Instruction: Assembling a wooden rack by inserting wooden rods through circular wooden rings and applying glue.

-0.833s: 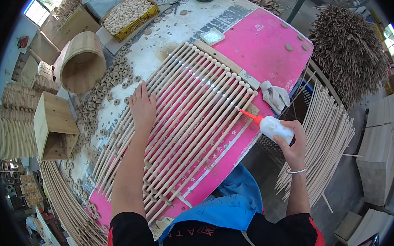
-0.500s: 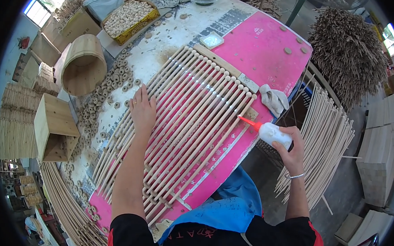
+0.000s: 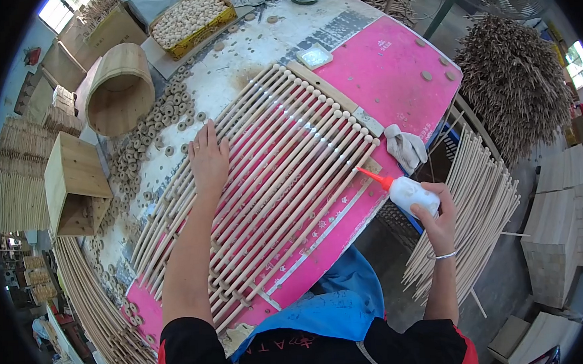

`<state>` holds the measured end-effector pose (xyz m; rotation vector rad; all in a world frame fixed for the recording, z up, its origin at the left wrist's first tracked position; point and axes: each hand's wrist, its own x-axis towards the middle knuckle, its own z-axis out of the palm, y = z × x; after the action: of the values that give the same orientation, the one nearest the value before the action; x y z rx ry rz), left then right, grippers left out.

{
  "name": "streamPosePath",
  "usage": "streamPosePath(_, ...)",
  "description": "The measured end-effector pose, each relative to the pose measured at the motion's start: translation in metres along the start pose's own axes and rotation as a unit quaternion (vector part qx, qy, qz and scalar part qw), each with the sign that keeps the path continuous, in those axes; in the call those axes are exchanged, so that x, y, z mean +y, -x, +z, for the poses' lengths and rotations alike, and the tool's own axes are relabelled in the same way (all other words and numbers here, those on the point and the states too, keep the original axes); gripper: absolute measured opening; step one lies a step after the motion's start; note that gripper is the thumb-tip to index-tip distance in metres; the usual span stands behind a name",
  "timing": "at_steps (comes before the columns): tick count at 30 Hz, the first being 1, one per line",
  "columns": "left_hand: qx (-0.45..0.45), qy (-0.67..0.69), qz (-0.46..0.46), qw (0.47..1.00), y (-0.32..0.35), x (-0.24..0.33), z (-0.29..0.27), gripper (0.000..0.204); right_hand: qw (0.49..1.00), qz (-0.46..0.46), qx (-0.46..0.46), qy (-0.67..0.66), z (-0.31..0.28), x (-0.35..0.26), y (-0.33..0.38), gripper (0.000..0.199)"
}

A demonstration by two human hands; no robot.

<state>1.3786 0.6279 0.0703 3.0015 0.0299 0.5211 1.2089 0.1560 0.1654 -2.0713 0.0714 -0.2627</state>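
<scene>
Many thin wooden rods [image 3: 266, 203] with round ball ends [image 3: 337, 114] lie side by side in a slanting row on the table. White blobs [image 3: 309, 125] line the rods a little below the balls. My right hand [image 3: 437, 216] is wrapped round a white squeeze bottle [image 3: 412, 194] with a red nozzle [image 3: 374, 177]. The nozzle's tip is at the nearest rod on the right, just below its ball; whether it touches cannot be told. My left hand [image 3: 210, 161] lies flat on the rods at the left with fingers stretched, holding nothing. Wooden rings sit near the rods' lower ends.
Loose wooden rings [image 3: 130, 162] are heaped left of the rods, beside a wooden bucket [image 3: 120, 92] and an angular wooden box [image 3: 78, 185]. A yellow basket of wooden balls [image 3: 191, 18] stands behind. A white glove [image 3: 406, 147] lies at the right; bundled rods [image 3: 470, 214] stand beyond the table edge.
The bottle in my right hand has shifted slightly to the right, its nozzle still by the nearest rod. My left hand stays flat on the rods. The whole view has shifted a little.
</scene>
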Motion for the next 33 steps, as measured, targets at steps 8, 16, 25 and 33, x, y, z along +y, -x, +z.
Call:
streamPosePath(8,-0.014,0.001,-0.01,1.0,-0.001,0.002,0.0,0.058,0.998,-0.021,-0.018,0.05,-0.001,0.004,0.001,0.044)
streamPosePath(16,-0.01,0.002,-0.011,1.0,-0.002,-0.001,-0.004,0.059,0.985,-0.01,0.056,-0.162,0.029,-0.006,-0.104,0.043)
streamPosePath(25,-0.008,0.009,0.003,1.0,-0.002,0.005,-0.001,0.059,0.997,-0.026,0.037,-0.056,0.125,0.083,-0.279,0.056)
streamPosePath(33,-0.046,-0.006,0.039,0.998,-0.001,-0.054,0.029,0.057,0.969,-0.161,0.182,0.044,0.117,0.012,-0.183,0.052)
